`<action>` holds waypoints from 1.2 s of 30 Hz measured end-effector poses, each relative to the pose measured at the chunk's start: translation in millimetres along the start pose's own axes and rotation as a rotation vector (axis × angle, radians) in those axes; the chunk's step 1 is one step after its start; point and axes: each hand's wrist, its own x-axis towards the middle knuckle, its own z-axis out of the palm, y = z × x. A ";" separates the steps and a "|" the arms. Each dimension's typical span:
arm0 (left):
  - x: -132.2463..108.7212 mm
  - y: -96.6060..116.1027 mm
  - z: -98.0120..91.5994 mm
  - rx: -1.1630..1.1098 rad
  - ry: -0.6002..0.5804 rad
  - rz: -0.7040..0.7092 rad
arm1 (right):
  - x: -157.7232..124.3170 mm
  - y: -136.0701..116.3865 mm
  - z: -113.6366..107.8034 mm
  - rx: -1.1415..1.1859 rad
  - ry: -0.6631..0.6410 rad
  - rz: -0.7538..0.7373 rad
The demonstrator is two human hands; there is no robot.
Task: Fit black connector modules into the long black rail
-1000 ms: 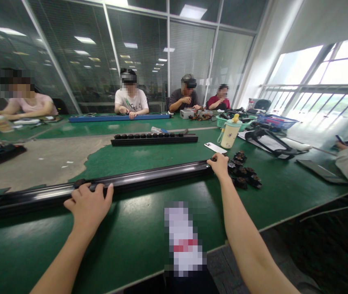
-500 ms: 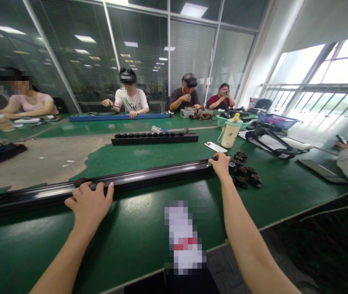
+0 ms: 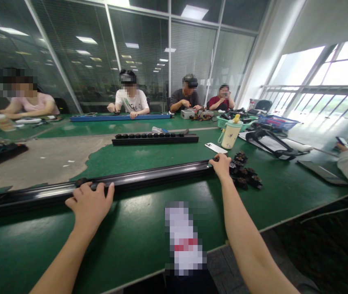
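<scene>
A long black rail (image 3: 155,174) with a shiny, channelled top lies slantwise across the green table. My left hand (image 3: 91,204) rests on its left part, fingers spread and curled over the near edge, beside a round black piece (image 3: 83,181) on the rail. At the rail's right end, my right hand (image 3: 222,165) is closed, with thumb and fingertips pinched on a small black part (image 3: 216,159), mostly hidden by the fingers. Just right of that hand sits a heap of small black parts (image 3: 247,177) with brownish faces.
Beyond the rail stands a shorter black rail (image 3: 155,140) with a row of round black pieces. A white phone (image 3: 216,148), a yellow cup (image 3: 231,134) and green basket (image 3: 222,121) are at the right. Co-workers sit opposite, one at a blue bar (image 3: 120,118).
My hands and the long rail stay put. Across the table, one person's raised hand has come down toward the blue bar; another's hand has dropped from the face toward a grey box.
</scene>
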 end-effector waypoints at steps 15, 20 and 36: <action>1.3 1.7 -5.8 -0.039 -0.066 -0.015 | 7.7 6.0 -15.9 -0.063 0.146 0.058; 3.7 0.8 -7.6 -0.058 -0.100 -0.019 | 6.0 6.6 -13.7 -0.071 0.107 0.068; 0.1 0.5 -5.8 -0.042 -0.058 -0.004 | 0.7 18.4 -8.8 -0.156 0.066 0.141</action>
